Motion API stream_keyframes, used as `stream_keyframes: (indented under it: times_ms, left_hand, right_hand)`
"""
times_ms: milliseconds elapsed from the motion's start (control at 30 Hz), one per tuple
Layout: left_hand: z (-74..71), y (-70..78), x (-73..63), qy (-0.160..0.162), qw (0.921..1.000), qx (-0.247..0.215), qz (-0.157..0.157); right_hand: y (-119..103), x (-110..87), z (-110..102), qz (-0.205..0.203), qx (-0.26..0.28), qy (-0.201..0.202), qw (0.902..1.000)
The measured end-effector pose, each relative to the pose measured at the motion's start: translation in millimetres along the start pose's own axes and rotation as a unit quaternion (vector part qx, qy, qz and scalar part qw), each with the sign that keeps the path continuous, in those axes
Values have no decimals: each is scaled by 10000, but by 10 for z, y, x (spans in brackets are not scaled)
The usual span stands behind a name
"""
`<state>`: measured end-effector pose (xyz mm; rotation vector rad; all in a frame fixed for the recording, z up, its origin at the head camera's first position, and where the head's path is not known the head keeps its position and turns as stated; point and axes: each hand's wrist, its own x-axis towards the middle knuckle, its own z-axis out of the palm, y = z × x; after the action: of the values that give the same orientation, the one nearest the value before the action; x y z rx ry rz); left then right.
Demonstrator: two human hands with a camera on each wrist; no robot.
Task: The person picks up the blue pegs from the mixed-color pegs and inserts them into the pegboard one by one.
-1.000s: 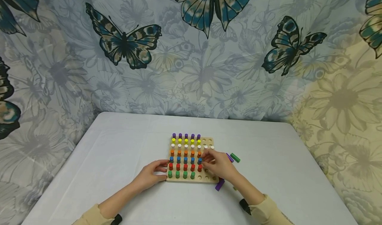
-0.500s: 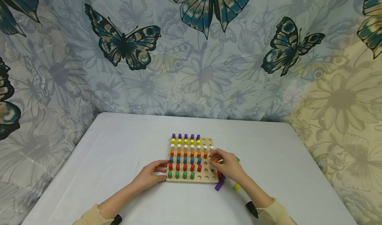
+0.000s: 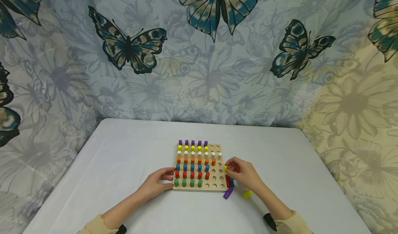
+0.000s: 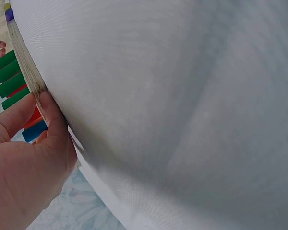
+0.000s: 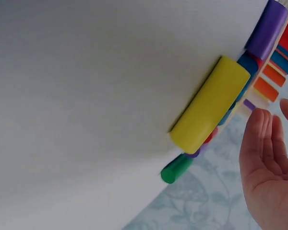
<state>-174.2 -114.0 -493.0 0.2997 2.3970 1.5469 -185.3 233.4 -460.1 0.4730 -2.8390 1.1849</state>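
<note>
A wooden pegboard (image 3: 202, 189) lies on the table with rows of colored pegs: purple, yellow, white, orange, blue, red and green from back to front. My left hand (image 3: 153, 183) holds its left edge; in the left wrist view the thumb and a finger pinch the board's side. Just off the right edge, my right hand (image 3: 247, 173) hovers over loose pegs, its thumb and fingers apart in the right wrist view with nothing seen between them. An orange peg (image 3: 213, 162) stands sixth in its row. Several holes at the board's right side show bare.
Along the board's right edge lie a loose red peg (image 3: 227, 181), a blue peg (image 3: 231, 182) and a purple peg (image 3: 228, 193). A yellow peg (image 3: 247, 193) lies farther right. The right wrist view also shows a loose green peg (image 5: 176, 168) on the white tabletop (image 3: 140, 137).
My right hand has moved right, off the board toward the loose pegs, uncovering the sixth orange peg in its hole. The left hand stays at the board's left edge.
</note>
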Motion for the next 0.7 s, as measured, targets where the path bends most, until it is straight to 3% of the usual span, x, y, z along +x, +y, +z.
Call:
stream_keyframes:
  times_ms: [700]
  left_hand:
    - [-5, 2, 3, 11, 10000, 40, -29]
  right_hand:
    - [44, -125, -62, 386, -63, -290, 9988]
